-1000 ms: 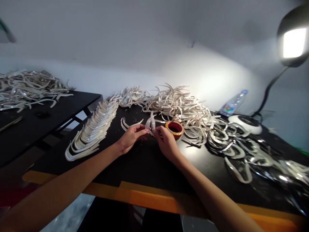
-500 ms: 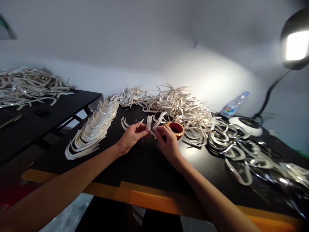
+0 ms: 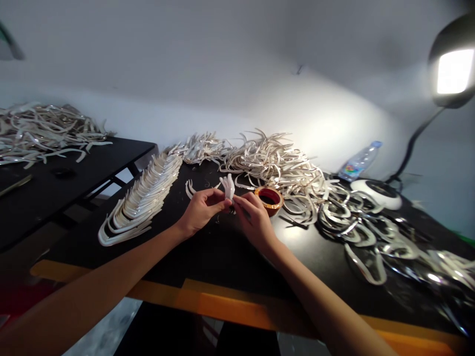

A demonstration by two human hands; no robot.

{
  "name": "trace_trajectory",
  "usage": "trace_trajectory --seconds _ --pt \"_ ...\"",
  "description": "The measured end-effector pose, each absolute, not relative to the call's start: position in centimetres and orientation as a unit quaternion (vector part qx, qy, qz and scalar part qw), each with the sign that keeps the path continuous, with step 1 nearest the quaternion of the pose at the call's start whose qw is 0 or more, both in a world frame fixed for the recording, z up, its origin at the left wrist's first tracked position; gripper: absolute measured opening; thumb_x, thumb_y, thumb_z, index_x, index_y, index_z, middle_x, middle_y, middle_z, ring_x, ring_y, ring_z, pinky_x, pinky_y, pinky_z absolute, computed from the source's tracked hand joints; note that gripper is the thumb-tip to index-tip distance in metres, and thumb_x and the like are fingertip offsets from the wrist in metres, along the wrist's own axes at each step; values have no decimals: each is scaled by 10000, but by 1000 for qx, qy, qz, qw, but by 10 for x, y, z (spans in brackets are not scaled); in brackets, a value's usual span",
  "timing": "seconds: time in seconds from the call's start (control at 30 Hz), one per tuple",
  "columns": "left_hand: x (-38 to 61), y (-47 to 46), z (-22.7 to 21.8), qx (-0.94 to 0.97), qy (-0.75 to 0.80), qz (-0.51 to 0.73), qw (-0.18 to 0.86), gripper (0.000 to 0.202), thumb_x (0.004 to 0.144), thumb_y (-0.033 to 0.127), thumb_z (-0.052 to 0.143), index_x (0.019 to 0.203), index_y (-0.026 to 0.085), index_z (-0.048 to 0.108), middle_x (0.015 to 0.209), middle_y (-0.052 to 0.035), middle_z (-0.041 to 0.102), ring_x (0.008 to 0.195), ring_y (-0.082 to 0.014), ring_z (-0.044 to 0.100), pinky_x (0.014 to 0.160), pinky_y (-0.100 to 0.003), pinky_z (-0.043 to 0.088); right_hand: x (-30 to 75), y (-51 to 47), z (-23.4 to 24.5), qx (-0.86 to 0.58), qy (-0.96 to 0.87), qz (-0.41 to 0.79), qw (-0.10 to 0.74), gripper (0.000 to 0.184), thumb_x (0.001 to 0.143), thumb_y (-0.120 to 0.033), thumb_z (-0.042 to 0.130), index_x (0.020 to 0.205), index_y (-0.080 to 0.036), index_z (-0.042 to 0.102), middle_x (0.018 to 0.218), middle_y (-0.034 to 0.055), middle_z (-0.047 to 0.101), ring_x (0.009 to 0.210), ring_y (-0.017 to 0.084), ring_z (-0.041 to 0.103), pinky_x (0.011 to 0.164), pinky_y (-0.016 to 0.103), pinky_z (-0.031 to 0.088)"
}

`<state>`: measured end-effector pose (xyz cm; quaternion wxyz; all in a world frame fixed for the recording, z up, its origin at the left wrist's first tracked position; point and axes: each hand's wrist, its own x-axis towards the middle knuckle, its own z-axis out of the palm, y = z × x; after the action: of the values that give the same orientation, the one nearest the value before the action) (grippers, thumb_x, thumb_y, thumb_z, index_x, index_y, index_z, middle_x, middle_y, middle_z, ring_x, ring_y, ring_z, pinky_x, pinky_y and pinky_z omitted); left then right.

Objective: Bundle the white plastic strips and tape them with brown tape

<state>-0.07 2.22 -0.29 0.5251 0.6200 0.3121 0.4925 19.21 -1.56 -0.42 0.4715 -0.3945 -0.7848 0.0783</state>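
Note:
My left hand (image 3: 202, 211) pinches a small bunch of white curved strips (image 3: 227, 187), whose ends stand up above the fingertips. Close against it on the right, the fingers of my right hand (image 3: 257, 218) are drawn together at the lower part of the bunch. What those fingers grip, if anything, is hidden. Just behind my right hand sits a roll of tape (image 3: 270, 200), amber outside with a red core. A few loose white strips (image 3: 190, 188) lie on the black table beyond my left hand.
A long overlapping row of white strips (image 3: 143, 195) runs along the left. Behind lies a tangled strip heap (image 3: 274, 160); looped strips (image 3: 365, 262) spread right. A plastic bottle (image 3: 359, 162) leans near the lit lamp (image 3: 454, 71). Orange tape (image 3: 222, 306) lines the table's front edge.
The strip on the right side has come over to the left one, and the pieces now stand as one bunch. My right hand has shifted slightly left, its fingertips nearer my left hand.

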Motion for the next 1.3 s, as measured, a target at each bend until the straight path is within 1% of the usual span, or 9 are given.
trace_trajectory --seconds 0.23,0.4,0.53,0.63,0.7,0.77,0.93,1.1,1.3 --pt "-1 18 -1 620 319 485 528 360 752 442 897 951 175 761 909 -43 752 831 -215 711 847 -370 600 192 -19 -1 -407 -799 69 437 331 1076 -257 468 1329 -274 680 1058 96 641 958 251 583 874 410 501" --pt "2 14 4 619 325 493 518 319 811 436 848 970 171 770 950 -54 761 892 -233 718 867 -378 609 192 -18 -1 -406 -789 79 456 313 1064 -258 513 1337 -267 666 1050 82 661 967 246 593 892 402 505" --pt "2 13 6 629 327 491 507 290 842 428 822 974 175 774 960 -56 767 940 -241 716 886 -361 597 193 -15 -3 -405 -783 85 463 281 1005 -274 652 1283 -237 665 1060 69 701 990 248 604 917 399 500" --pt "2 13 8 611 326 497 523 275 851 426 817 949 174 766 929 -47 755 923 -228 710 886 -357 601 195 -13 -5 -408 -787 76 457 205 957 -248 718 1159 -234 685 1030 54 726 959 247 604 901 399 498" --pt "3 13 8 595 324 502 537 279 853 433 814 937 172 759 912 -41 738 899 -218 702 875 -362 611 196 -12 -6 -414 -788 66 452 119 959 -247 713 1076 -236 692 986 51 728 925 248 596 879 401 497" --pt "3 12 9 589 326 504 541 294 855 447 809 940 170 759 912 -40 724 877 -210 690 847 -356 617 196 -13 -6 -417 -788 61 449 73 975 -264 691 1044 -241 693 954 52 720 909 251 589 864 404 495" --pt "3 13 9 596 329 500 536 304 871 464 790 951 172 757 935 -42 708 842 -185 665 771 -305 605 195 -13 -6 -412 -791 65 448 86 1018 -283 630 1066 -244 690 946 57 711 905 251 580 851 401 488" --pt "3 13 8 593 334 501 534 332 860 486 794 960 172 757 942 -46 704 861 -194 659 740 -295 596 195 -13 -7 -414 -794 63 441 110 1038 -271 589 1072 -246 691 957 58 717 909 252 577 860 403 481" --pt "2 12 10 593 340 493 538 311 873 461 787 967 166 757 947 -47 700 864 -184 648 722 -274 579 195 -13 -7 -418 -791 67 443 91 1027 -265 605 1048 -241 690 953 57 723 905 250 585 848 399 483"
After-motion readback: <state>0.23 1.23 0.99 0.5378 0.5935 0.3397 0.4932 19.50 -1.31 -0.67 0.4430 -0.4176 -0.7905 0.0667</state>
